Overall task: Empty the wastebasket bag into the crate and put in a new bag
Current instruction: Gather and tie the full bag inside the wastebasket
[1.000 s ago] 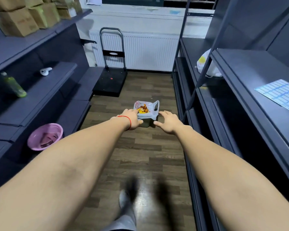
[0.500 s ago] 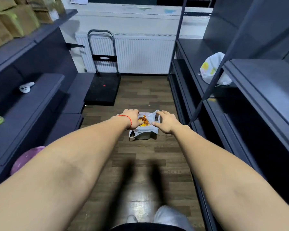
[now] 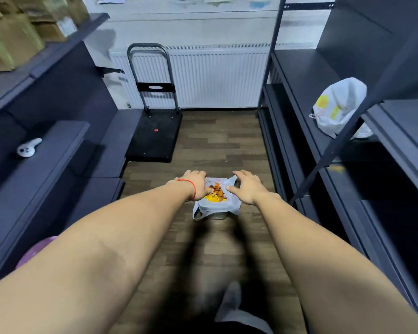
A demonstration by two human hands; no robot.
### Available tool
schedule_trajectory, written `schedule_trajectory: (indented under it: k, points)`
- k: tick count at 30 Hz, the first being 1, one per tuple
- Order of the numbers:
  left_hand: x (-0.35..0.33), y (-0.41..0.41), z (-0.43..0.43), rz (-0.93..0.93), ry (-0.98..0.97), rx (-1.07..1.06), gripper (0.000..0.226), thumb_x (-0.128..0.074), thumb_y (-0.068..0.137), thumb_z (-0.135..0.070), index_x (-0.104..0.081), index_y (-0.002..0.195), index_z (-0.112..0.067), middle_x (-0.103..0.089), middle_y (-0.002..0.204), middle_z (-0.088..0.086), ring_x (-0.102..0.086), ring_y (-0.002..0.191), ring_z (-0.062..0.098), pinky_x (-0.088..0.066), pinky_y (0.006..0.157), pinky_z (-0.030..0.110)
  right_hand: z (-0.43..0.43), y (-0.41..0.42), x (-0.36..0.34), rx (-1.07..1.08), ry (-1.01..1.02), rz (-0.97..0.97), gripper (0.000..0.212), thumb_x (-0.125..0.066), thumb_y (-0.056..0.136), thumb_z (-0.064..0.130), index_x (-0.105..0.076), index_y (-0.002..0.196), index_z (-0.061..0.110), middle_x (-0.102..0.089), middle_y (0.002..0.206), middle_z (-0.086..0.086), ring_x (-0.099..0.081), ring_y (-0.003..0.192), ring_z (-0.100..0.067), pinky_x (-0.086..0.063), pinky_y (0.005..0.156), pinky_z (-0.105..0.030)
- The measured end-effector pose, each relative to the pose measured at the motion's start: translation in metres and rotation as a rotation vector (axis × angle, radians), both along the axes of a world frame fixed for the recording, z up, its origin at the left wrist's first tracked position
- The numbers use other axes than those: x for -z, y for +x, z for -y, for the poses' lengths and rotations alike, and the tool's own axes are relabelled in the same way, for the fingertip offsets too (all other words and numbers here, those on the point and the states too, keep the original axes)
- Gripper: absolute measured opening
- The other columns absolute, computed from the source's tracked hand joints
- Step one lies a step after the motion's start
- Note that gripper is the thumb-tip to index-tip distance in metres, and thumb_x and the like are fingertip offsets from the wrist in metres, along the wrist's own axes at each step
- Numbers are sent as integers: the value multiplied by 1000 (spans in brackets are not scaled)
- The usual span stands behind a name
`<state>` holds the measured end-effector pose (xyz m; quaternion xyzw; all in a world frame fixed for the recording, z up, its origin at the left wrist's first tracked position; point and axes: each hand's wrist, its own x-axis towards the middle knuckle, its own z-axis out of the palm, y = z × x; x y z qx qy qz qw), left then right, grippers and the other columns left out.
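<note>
A small wastebasket (image 3: 216, 215) stands on the wooden floor between two dark shelving units. A white plastic bag (image 3: 219, 205) lines it, folded over the rim, with orange and yellow scraps (image 3: 215, 194) inside. My left hand (image 3: 196, 186), a red string around its wrist, rests at the bag's left rim with fingers curled down; whether they pinch the bag is hidden. Over the bag's right rim my right hand (image 3: 249, 189) has its fingers spread, beside the raised handle loop. No crate is in view.
A folding hand truck (image 3: 155, 133) stands against the radiator ahead. A filled white plastic bag (image 3: 338, 109) lies on the right shelf. The left shelves hold a white controller (image 3: 28, 148) and cardboard boxes (image 3: 22, 32). A pink basin (image 3: 34, 248) peeks out low left.
I have stepped closer, so the wastebasket sits nearer below me. Both hands have come down from short of the bag onto its two rims.
</note>
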<state>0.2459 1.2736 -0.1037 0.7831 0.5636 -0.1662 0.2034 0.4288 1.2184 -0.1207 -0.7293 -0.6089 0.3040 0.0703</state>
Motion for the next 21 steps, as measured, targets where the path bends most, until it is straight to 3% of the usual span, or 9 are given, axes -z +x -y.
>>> schedule_trajectory:
  k: [7,13,18,21]
  points:
    - [18,32,-66,34,-25,-38,60,-45,92,-50,-36,141,-16,-37,150,5,-30,139,26,-34,109,53,-80,50,22,-11,-42,29,68,-53,92,50,-31,149,21,-24,159,-7,-23,143,-34,-26,116,-47]
    - [59,41,-113,124,-40,-155,59,-44,93,-50,-37,142,-18,-36,151,6,-31,140,27,-33,111,52,-121,59,60,-30,-77,26,60,-55,88,51,-42,140,24,-42,148,-5,-41,131,-31,-36,106,-39]
    - [109,36,-159,109,-134,-139,60,-44,93,-45,-33,145,-17,-36,150,14,-36,136,35,-34,112,48,-161,63,104,-18,-162,-16,62,-51,93,48,-29,147,28,-27,157,-4,-27,142,-32,-29,110,-43]
    - [142,26,-187,41,-184,-114,60,-46,90,-48,-38,141,-18,-37,149,13,-36,135,35,-36,110,48,-193,65,139,12,-166,-27,62,-50,92,50,-29,146,30,-28,158,-4,-27,144,-29,-27,111,-44]
